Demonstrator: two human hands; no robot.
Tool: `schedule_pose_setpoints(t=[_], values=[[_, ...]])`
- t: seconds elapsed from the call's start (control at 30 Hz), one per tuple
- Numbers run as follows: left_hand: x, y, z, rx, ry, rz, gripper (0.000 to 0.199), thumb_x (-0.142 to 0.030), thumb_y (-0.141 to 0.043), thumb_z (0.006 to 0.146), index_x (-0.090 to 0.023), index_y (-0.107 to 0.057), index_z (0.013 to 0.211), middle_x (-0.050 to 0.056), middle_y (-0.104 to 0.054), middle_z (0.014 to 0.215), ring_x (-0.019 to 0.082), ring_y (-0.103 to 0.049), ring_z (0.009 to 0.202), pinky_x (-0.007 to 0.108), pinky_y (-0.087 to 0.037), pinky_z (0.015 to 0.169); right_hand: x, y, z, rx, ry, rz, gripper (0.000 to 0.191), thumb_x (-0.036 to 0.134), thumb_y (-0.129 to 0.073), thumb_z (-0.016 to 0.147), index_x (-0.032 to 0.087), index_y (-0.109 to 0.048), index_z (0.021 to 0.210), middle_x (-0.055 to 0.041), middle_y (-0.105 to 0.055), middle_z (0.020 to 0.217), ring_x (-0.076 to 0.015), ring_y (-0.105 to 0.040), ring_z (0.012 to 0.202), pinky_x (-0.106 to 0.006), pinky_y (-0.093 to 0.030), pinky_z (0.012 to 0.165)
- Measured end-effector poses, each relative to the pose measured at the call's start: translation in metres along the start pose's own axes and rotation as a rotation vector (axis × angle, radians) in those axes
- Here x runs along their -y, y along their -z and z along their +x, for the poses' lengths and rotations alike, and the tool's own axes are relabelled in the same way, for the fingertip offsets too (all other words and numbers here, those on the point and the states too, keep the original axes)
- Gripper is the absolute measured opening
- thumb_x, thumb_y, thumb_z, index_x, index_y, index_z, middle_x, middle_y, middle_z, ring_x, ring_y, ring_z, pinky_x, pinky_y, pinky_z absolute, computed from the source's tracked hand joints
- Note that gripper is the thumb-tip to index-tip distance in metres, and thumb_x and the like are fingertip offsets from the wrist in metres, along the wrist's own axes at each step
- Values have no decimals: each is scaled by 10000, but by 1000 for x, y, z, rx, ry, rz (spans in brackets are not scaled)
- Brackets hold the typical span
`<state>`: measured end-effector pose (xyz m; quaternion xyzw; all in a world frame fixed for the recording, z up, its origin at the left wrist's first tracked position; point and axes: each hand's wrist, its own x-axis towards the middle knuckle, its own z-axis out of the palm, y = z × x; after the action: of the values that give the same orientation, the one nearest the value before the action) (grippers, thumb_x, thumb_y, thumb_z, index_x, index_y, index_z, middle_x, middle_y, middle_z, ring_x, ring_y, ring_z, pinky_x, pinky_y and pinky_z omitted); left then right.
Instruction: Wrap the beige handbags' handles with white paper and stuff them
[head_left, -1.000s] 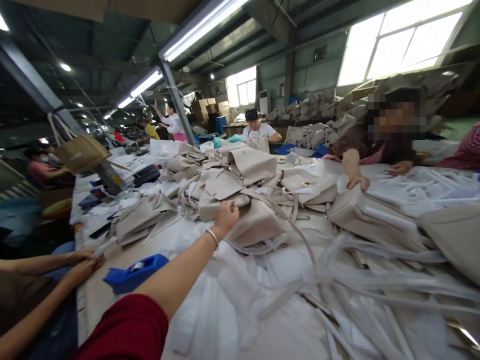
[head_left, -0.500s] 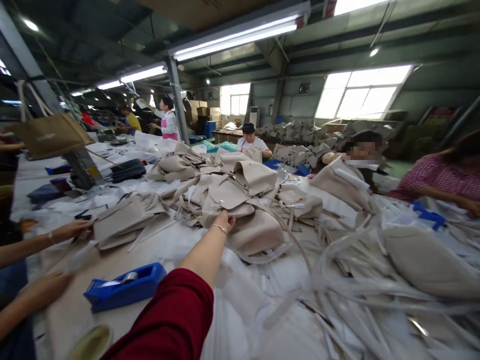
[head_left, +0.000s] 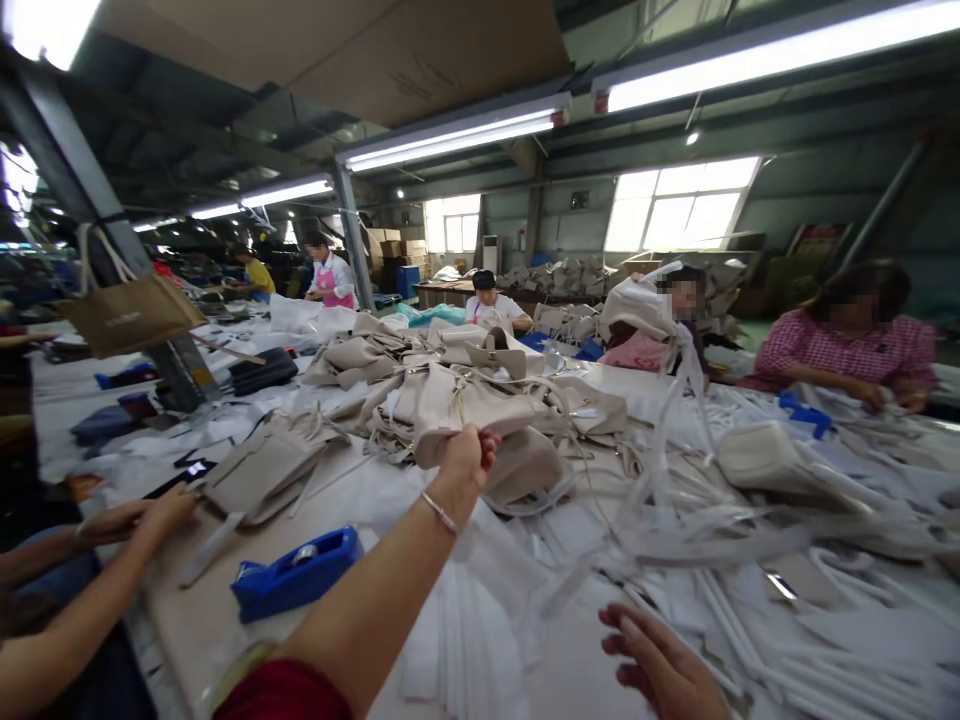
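Note:
A beige bag (head_left: 442, 405) on the central pile is gripped at its near edge by my left hand (head_left: 469, 460), whose fingers are curled closed on it. A bracelet circles that wrist, below which a dark red sleeve shows. Low in the view, my right hand (head_left: 660, 660) is held with fingers apart and nothing in it, over white wrapping strips and sheets (head_left: 750, 620). More beige bags lie heaped behind and beside the gripped one.
A blue tape dispenser (head_left: 296, 572) stands left of my left forearm. At the left, another person's hands (head_left: 161, 515) are at a beige bag (head_left: 270, 470). Across the table sit several people, one beside a raised bag (head_left: 637, 305). A brown bag (head_left: 131, 315) hangs by the post.
My right hand has come into view at the bottom. My left hand has drawn the bag's flap up and closer. The co-worker's hands at the left have come together near the bag.

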<state>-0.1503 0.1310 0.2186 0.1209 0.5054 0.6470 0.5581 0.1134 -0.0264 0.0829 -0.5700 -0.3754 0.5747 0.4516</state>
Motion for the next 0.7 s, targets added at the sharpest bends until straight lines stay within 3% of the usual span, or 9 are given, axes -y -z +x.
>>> schedule_pose_setpoints(t=[0.07, 0.17, 0.3, 0.37, 0.43, 0.5, 0.53, 0.6, 0.7], values=[[43, 21, -58, 27, 22, 19, 235, -249, -509, 855, -129, -566, 661, 55, -623, 611, 49, -465, 423, 147, -298, 365, 23, -23, -5, 97, -13, 211, 553, 514, -785, 655, 288, -659, 1144, -103, -635, 1259, -312, -633, 1086, -439, -569, 805], [113, 56, -132, 120, 33, 86, 294, -405, -576, 815, -140, -617, 695, 97, -662, 665, 72, -478, 442, 188, -326, 397, 47, -40, -26, 154, -31, 455, 720, 514, -773, 687, 379, -472, 1327, -68, -538, 1396, -304, -549, 1218, -469, -565, 793], [186, 92, -205, 167, 135, 223, 480, -622, -556, 760, -149, -624, 716, 113, -658, 678, 102, -493, 462, 230, -339, 434, 27, -32, -48, 107, -87, 524, 592, 357, -790, 683, 290, -515, 1203, -55, -682, 1127, -259, -665, 933, -433, -584, 697], [202, 102, -232, 273, 239, 343, 503, -636, -492, 783, -152, -619, 728, 95, -655, 677, 109, -505, 469, 240, -363, 459, -4, -16, -49, -31, -171, 462, 486, 229, -774, 644, 235, -543, 1071, -16, -701, 898, -199, -659, 728, -391, -588, 645], [201, 108, -251, 555, 271, 581, 460, -565, -474, 819, -148, -634, 710, 74, -648, 656, 122, -529, 485, 258, -403, 494, -38, 5, -46, -130, -265, 372, 388, 152, -724, 614, 210, -545, 954, 22, -661, 739, -157, -618, 605, -356, -583, 595], [184, 113, -255, 845, 90, 849, 361, -448, -511, 844, -150, -672, 720, 61, -653, 665, 150, -578, 566, 287, -459, 580, -67, 29, -42, -159, -287, 309, 363, 124, -690, 599, 209, -542, 920, 28, -644, 716, -149, -615, 589, -332, -576, 577], [172, 116, -249, 881, -93, 946, 300, -392, -527, 855, -160, -695, 766, 61, -668, 702, 167, -604, 642, 301, -479, 648, -79, 40, -41, -168, -276, 309, 380, 126, -688, 595, 215, -538, 931, 23, -651, 750, -154, -631, 616, -331, -579, 591], [147, 125, -225, 658, -471, 1062, 200, -313, -554, 867, -194, -709, 908, 85, -697, 899, 209, -616, 856, 337, -479, 829, -94, 59, -39, -171, -244, 298, 426, 181, -707, 610, 234, -528, 993, -4, -671, 875, -181, -672, 718, -346, -587, 642], [126, 148, -174, 152, -571, 1144, 206, -238, -594, 840, -168, -677, 1014, 127, -669, 1070, 243, -581, 1024, 353, -447, 932, -104, 78, -36, -132, -185, 114, 470, 362, -695, 683, 245, -531, 1108, -70, -661, 1072, -238, -683, 881, -373, -584, 671]])
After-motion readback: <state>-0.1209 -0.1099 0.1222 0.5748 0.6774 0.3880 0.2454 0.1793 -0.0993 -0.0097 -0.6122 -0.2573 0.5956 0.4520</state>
